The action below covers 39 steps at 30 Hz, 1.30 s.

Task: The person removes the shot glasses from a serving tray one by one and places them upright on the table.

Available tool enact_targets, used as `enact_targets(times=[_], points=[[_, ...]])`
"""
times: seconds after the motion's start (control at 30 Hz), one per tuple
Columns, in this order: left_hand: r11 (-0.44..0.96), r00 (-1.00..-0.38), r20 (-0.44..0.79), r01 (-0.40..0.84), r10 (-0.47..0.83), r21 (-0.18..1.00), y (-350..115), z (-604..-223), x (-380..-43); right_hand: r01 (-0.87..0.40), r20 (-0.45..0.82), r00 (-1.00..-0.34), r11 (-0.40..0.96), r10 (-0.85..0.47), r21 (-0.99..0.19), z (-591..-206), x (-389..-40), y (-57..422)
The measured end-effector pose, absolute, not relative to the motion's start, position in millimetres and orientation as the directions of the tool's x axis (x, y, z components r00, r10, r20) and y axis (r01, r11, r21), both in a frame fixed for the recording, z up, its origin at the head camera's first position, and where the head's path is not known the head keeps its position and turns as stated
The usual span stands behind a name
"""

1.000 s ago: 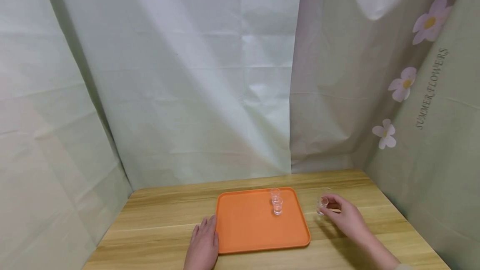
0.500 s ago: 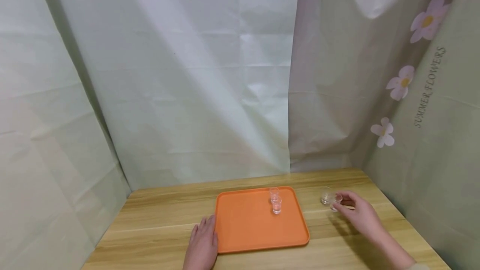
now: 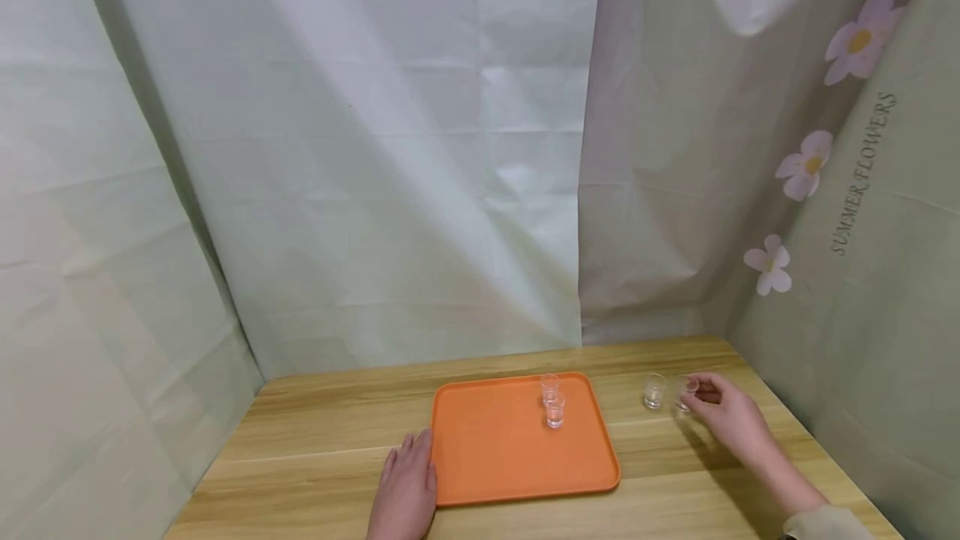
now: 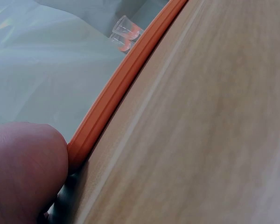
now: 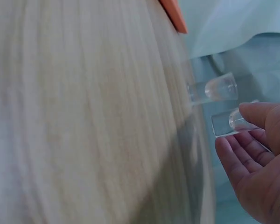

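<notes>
My right hand (image 3: 729, 417) pinches a small clear shot glass (image 5: 222, 124) between thumb and fingers, close over the table right of the tray. A second shot glass (image 3: 654, 392) stands upright just left of it and also shows in the right wrist view. Two more shot glasses, a rear one (image 3: 550, 387) and a front one (image 3: 555, 413), stand close together on the orange tray (image 3: 517, 461), toward its far right corner. My left hand (image 3: 406, 486) rests with straight fingers on the table along the tray's left edge. In the left wrist view a fingertip (image 4: 30, 168) touches the tray's rim.
The wood-grain table (image 3: 315, 440) bears the tray near its middle. Pale green curtains (image 3: 420, 190) hang behind the table and along both sides. The right one (image 3: 885, 315) carries printed flowers and lettering.
My right hand has moved right and slightly back with its shot glass, away from the tray. The neighbouring glass, partly covered before, now shows fully. My left hand has stayed in place.
</notes>
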<state>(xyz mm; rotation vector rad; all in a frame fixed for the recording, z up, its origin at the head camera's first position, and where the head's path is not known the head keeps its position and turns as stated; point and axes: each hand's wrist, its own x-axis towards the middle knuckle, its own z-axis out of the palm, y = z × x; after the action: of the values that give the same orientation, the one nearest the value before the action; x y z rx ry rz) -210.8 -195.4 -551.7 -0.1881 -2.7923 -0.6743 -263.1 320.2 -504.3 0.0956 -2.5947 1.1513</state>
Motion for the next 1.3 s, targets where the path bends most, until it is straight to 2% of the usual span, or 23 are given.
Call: enact_targets(times=[0.3, 1.3], points=[[0.879, -0.952, 0.301, 0.196, 0.063, 0.435, -194, -552, -209, -0.106, 0.205, -0.975, 0.646, 0.080, -0.756, -508, -270, 324], [0.883, -0.959, 0.276, 0.184, 0.065, 0.432, -192, -544, -205, -0.133, 0.226, -0.972, 0.639, 0.065, -0.757, -517, -282, 322]])
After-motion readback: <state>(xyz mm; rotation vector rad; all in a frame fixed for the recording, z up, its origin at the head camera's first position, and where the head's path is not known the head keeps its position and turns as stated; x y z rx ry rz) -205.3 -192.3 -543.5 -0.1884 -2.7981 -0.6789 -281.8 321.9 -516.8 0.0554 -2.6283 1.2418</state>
